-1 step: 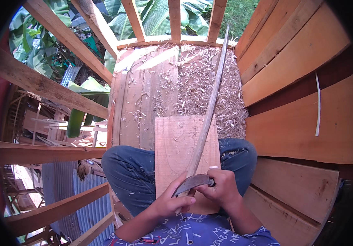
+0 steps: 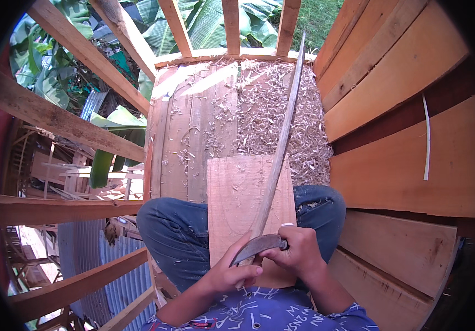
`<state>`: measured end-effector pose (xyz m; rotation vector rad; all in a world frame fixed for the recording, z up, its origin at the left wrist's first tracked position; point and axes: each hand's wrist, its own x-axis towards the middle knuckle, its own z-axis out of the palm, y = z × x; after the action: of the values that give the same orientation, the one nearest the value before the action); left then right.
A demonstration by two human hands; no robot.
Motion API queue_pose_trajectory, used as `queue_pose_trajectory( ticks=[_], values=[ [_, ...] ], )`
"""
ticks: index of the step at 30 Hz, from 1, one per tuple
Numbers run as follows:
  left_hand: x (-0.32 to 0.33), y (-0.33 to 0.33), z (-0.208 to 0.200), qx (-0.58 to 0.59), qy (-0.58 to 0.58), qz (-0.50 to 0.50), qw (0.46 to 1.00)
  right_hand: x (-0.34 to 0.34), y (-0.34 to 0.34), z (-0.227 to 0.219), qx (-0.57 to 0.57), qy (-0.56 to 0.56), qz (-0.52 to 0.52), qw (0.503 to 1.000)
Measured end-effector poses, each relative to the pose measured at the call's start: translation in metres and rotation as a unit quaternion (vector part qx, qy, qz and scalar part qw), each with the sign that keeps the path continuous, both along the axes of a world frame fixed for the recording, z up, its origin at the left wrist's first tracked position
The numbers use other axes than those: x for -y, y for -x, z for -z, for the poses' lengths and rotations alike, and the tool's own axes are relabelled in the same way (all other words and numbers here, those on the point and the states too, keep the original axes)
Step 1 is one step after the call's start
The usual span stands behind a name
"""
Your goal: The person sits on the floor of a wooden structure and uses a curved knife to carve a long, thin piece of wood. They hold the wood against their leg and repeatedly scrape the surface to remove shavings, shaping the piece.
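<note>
A long, pale wooden stick (image 2: 280, 155) slants from my lap up toward the far right railing, narrowing to a point. My left hand (image 2: 227, 271) is closed around its near end. In my right hand (image 2: 302, 249) is the short dark handle of a curved knife (image 2: 260, 246), gripped in a fist. The knife's sickle-like blade lies across the stick, its tip pointing left over my left hand. Under the stick, a flat wooden board (image 2: 236, 190) rests between my bent knees. Part of the stick's near end is hidden by my hand.
Curled wood shavings (image 2: 281, 118) cover much of the plank floor (image 2: 193, 146), thickest at right. Wooden railing slats (image 2: 232, 27) stand ahead and at left, with banana leaves (image 2: 196, 30) beyond. Plank walls (image 2: 403, 160) close in the right side, where a thin pale strip (image 2: 427, 138) hangs.
</note>
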<state>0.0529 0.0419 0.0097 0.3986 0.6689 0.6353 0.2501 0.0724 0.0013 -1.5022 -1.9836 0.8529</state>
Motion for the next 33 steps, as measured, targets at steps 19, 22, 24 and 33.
queue_pose_trajectory(
  ticks=[19, 22, 24, 33],
  values=[
    [0.017, 0.0, -0.007, 0.206, 0.09, 0.007, 0.974, -0.034, -0.052, -0.006, 0.017, -0.007, 0.2, 0.98],
    [0.005, 0.01, -0.001, 0.24, 0.113, -0.024, 0.964, -0.006, -0.023, -0.005, 0.005, -0.008, 0.061, 0.998],
    [0.0, 0.01, -0.009, 0.176, 0.075, -0.013, 0.981, 0.003, -0.002, -0.008, 0.045, -0.038, 0.002, 0.998],
    [0.008, 0.007, -0.011, 0.071, -0.011, 0.034, 0.997, -0.015, -0.007, 0.003, 0.079, -0.149, 0.033, 0.985]
  ],
)
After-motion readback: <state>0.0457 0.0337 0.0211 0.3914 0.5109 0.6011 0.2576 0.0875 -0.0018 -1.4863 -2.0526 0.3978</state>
